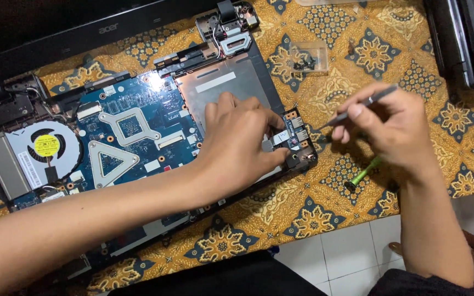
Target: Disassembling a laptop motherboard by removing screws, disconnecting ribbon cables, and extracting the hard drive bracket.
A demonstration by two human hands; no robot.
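An opened laptop base [248,66] lies on a patterned cloth, its blue motherboard [138,120] and round fan [45,148] exposed. My left hand [242,140] rests flat over the grey drive bay, fingertips touching the small blue port board [294,131] at the base's right corner. My right hand [390,126] hovers just right of that corner, holding grey tweezers [357,107] whose tip points left toward the port board. A green-handled screwdriver [363,175] lies on the cloth under my right hand.
A small clear tray with dark screws [305,57] sits behind the hands. The black screen lid [83,27] lies at the back left, and another black device [467,38] at the top right. White floor tiles [346,252] show past the cloth's near edge.
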